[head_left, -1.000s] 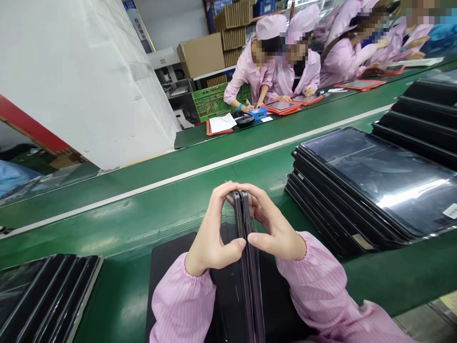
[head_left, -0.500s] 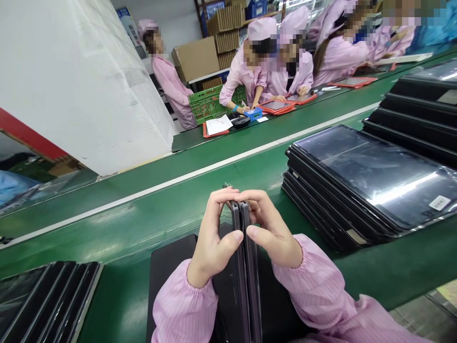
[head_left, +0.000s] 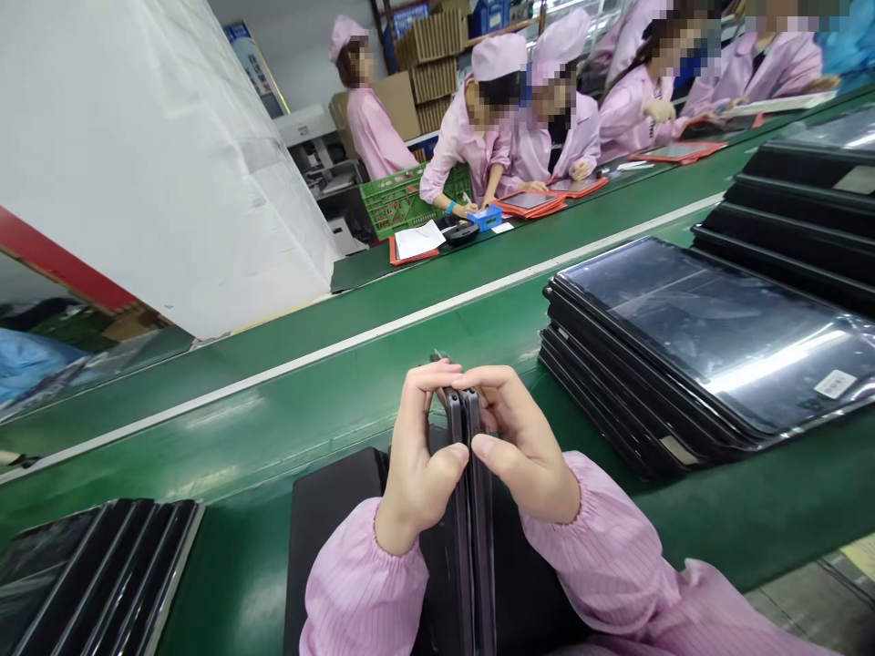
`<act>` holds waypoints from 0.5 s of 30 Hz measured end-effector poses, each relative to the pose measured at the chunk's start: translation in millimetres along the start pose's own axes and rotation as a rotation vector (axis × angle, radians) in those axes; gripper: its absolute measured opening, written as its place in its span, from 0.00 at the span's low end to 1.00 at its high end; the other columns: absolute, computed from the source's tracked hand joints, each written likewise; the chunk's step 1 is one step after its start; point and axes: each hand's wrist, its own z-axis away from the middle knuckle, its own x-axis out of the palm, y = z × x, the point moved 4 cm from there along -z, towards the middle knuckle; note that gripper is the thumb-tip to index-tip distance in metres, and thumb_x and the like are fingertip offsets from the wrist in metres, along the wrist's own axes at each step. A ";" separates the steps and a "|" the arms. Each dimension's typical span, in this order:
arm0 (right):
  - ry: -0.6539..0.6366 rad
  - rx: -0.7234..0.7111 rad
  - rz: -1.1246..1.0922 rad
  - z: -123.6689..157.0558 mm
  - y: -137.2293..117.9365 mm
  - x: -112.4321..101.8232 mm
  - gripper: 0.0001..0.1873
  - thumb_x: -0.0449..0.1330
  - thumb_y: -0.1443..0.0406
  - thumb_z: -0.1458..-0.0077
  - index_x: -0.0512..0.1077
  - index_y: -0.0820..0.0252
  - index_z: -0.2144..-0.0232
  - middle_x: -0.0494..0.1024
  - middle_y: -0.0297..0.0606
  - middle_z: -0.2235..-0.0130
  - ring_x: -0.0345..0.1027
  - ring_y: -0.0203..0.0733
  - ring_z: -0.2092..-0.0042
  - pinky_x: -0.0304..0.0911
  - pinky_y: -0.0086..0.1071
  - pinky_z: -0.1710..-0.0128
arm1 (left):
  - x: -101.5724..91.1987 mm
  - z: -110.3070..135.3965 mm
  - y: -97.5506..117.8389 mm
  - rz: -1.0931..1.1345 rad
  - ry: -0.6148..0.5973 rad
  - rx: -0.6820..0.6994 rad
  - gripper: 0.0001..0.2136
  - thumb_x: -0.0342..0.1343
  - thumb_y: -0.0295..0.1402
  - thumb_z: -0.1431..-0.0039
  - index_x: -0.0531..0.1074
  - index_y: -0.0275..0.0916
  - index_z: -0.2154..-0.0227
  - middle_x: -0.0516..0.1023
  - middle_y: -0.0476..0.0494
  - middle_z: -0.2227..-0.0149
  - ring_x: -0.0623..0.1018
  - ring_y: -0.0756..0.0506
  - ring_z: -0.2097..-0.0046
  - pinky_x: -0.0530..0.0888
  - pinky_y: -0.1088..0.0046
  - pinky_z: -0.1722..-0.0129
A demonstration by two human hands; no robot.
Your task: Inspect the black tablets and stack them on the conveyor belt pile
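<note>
Two thin, dark tablet-like panels (head_left: 473, 565) stand on edge, side by side and almost touching, with their narrow edges facing me. My left hand (head_left: 418, 469) grips them from the left, its thumb on the near edge and its fingers curled over the top. My right hand (head_left: 525, 460) mirrors that grip from the right, so the thumbs and fingertips nearly meet. Beneath lies a flat matte black pad or panel (head_left: 328, 519), partly covered by my sleeves. The lower ends of the upright panels run out of the picture.
Glossy black panels in a stack (head_left: 697, 319) lie on the green worktop (head_left: 273, 437) to the right, with another stack (head_left: 786, 196) behind. Leaning panels (head_left: 96, 574) are at the lower left. Several co-workers in pink sit across, near a blue box (head_left: 485, 218) and green crate (head_left: 396, 200).
My hands and the two panels stay in nearly the same pose, shifted very slightly right. A person standing at the back has moved to the right; seated people at far right have changed posture.
</note>
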 end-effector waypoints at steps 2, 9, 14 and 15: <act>0.008 -0.013 -0.012 0.2 -0.5 0.6 0.21 0.56 0.70 0.46 0.67 0.48 0.50 0.63 0.30 0.68 0.52 0.37 0.71 0.55 0.33 0.68 | 1.7 0.3 -0.6 0.010 0.026 0.016 0.19 0.57 0.51 0.43 0.71 0.49 0.52 0.72 0.45 0.51 0.72 0.36 0.45 0.65 0.51 0.40; 0.044 -0.005 -0.013 4.6 2.4 1.8 0.19 0.56 0.67 0.42 0.67 0.46 0.48 0.61 0.31 0.68 0.57 0.40 0.67 0.57 0.36 0.65 | 2.8 2.0 0.3 0.004 0.129 0.033 0.18 0.57 0.50 0.43 0.74 0.48 0.55 0.74 0.45 0.51 0.73 0.37 0.47 0.69 0.54 0.44; 0.085 -0.003 -0.003 4.2 2.7 0.9 0.19 0.55 0.68 0.44 0.68 0.47 0.50 0.63 0.31 0.67 0.58 0.40 0.67 0.57 0.35 0.65 | 11.2 7.6 -3.1 -0.028 0.140 0.063 0.18 0.56 0.50 0.41 0.74 0.49 0.52 0.75 0.45 0.49 0.72 0.37 0.43 0.67 0.55 0.41; 0.095 -0.001 -0.004 3.3 3.1 0.0 0.19 0.55 0.68 0.45 0.68 0.47 0.51 0.65 0.31 0.66 0.58 0.39 0.67 0.57 0.35 0.66 | 12.3 10.6 -8.6 -0.023 0.175 0.056 0.19 0.54 0.51 0.40 0.73 0.49 0.51 0.74 0.44 0.47 0.70 0.37 0.41 0.66 0.55 0.40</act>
